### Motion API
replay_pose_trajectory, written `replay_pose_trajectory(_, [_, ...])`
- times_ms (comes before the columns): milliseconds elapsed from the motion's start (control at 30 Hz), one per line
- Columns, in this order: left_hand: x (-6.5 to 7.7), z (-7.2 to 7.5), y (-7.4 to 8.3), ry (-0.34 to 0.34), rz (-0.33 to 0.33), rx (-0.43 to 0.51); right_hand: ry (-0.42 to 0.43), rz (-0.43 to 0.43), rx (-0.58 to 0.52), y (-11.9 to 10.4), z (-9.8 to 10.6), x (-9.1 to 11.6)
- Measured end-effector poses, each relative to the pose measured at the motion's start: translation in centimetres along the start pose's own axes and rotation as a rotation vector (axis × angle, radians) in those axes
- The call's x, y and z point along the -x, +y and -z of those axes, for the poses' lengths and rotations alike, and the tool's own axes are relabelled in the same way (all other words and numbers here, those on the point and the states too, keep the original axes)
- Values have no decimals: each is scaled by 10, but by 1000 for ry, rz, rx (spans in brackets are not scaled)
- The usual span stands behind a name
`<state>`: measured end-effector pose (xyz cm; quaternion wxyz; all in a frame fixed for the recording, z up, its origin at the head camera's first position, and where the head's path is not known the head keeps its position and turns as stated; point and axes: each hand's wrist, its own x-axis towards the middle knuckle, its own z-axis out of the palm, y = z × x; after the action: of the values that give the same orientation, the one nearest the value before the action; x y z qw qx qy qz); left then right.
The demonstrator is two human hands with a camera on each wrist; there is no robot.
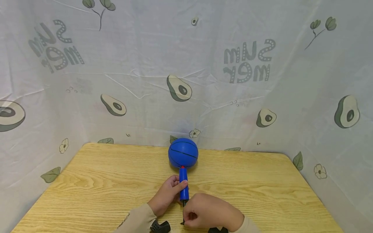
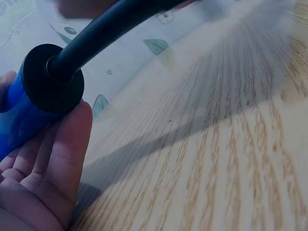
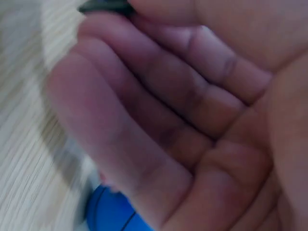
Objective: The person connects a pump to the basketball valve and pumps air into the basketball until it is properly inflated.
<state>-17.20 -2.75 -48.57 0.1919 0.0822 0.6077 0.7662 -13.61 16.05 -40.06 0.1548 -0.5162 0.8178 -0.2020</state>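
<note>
A small blue basketball point(image 1: 183, 152) with black lines sits near the table's back edge. Its near side meets the red tip of a blue hand pump point(image 1: 183, 174), which points away from me. My left hand point(image 1: 167, 194) grips the pump's barrel, thumb on top. Out of the barrel's black end cap point(image 2: 36, 89) comes a black rod point(image 2: 106, 41), pulled out toward me. At the rod's near end, my right hand point(image 1: 211, 210) pinches the black handle point(image 3: 106, 6) with curled fingers; most of the handle is hidden by that hand.
The wood-grain table point(image 1: 116, 168) has rounded back corners. A pale cloth point(image 1: 145, 48) printed with avocados and leaves hangs behind it and along both sides. Black wrist devices point(image 1: 160, 226) show at the sleeves.
</note>
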Motion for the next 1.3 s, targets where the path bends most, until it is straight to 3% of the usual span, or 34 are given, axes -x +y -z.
replay_pose_trajectory(133, [0, 1, 0, 3, 3, -3, -90, 25, 0, -9, -4, 0])
replay_pose_trajectory(233, [0, 1, 0, 9, 9, -5, -98, -4, -7, -13, -4, 0])
replay_pose_trajectory(567, [-2, 0, 1, 27, 11, 4, 91, -142, -19, -4, 2, -1])
replay_pose_trajectory(800, [0, -2, 3, 35, -7, 9, 185, -103, 21, 2, 4, -1])
replay_pose_trajectory(1300, [1, -3, 3, 33, 1, -9, -102, 38, 62, -17, -8, -4])
